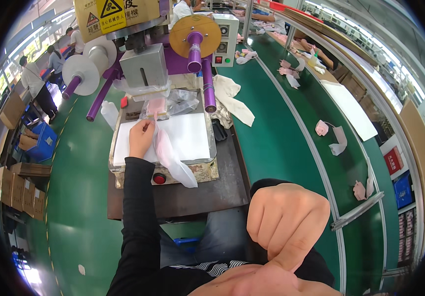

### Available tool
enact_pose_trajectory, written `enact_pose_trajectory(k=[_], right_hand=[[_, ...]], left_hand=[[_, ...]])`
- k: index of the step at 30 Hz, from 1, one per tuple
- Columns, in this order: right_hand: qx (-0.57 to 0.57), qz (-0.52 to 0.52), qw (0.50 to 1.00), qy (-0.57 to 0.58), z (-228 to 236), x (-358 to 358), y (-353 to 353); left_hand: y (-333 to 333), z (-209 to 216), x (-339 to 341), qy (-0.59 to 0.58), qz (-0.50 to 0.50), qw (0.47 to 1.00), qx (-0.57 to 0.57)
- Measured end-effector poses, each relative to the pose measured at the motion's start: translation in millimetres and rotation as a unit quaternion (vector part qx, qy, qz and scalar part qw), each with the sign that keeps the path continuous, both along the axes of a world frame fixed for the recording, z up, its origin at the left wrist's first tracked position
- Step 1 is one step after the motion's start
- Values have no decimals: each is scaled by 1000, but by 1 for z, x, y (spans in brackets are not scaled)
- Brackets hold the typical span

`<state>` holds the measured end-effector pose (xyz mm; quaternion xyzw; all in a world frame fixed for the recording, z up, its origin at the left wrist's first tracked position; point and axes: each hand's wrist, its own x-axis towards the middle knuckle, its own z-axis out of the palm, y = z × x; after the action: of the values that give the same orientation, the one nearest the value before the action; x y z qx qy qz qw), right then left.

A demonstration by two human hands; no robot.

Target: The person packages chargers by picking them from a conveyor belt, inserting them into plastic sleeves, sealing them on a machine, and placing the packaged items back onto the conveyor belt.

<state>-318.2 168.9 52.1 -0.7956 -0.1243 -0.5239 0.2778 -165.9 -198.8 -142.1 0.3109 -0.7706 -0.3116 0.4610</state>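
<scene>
My left hand [141, 138] is closed, its fingertips pinching at the narrow end of a soft pink-and-white fabric piece [165, 150]. That piece trails over a white sheet [192, 133] and past the front edge of the machine's base. Just beyond the fingertips, a flat pink piece [156, 105] sits on clear plastic film under the grey metal press head [144, 69]. My right hand [287, 219] is raised close to the camera as a fist, thumb folded under. Nothing sticks out of it, and its palm side is hidden.
Purple rods and a brown reel [195, 37] jut from the press. A red button [159, 178] is on the base front, a white bottle [109, 114] at its left. On the right, a green conveyor [291, 133] carries several pink pieces; cream cloth [232, 98] lies beside the press.
</scene>
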Motion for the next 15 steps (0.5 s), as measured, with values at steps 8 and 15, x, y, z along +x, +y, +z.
enact_pose_trajectory(k=[8,15], right_hand=[[11,-42,999,16,1,0,6],[50,-17,997,48,3,-1,6]], left_hand=[[1,-3,0,-8,16,1000,-3],[6,1,-1,-9,13,1000,8]])
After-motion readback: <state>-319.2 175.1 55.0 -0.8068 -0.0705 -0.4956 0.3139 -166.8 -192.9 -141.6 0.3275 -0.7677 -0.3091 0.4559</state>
